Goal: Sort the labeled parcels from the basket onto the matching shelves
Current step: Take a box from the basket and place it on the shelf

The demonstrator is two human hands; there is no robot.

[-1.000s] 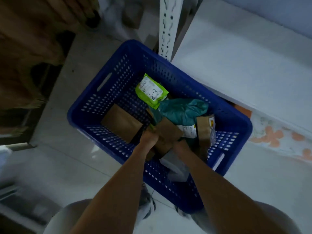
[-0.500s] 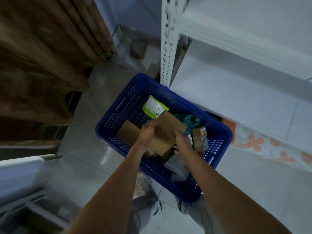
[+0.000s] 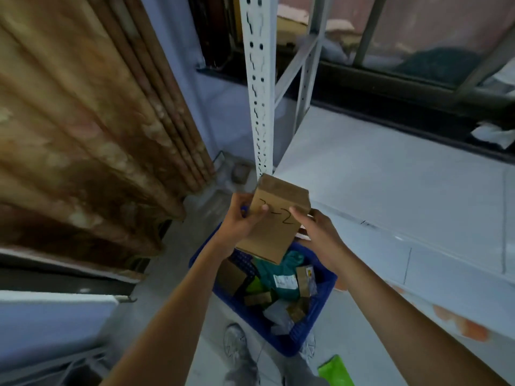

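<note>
Cardboard parcel (image 3: 274,218) lifted clear of the blue basket (image 3: 320,310), marked face turned up for reading.

Held between both hands: left hand (image 3: 239,222) clasped on the left edge with the thumb across the top face, right hand (image 3: 317,232) closed on the right edge, fingertips (image 3: 295,211) lying beside the handwritten label, which ends in "-2" with its first figure partly under the thumb. Raised above the basket, in front of the white upright (image 3: 257,87), just beside the bare white shelf (image 3: 390,174). Looks stiff and flat-sided, probably light, judging by the loose, high carry; plain cardboard, likely dry and not slippery. Best taken by the two long edges as here, palms square to the sides, thumbs off the writing. Softer bagged parcels remaining in the basket, among them a teal bag (image 3: 281,274), likely to sag and need support from beneath.
</note>
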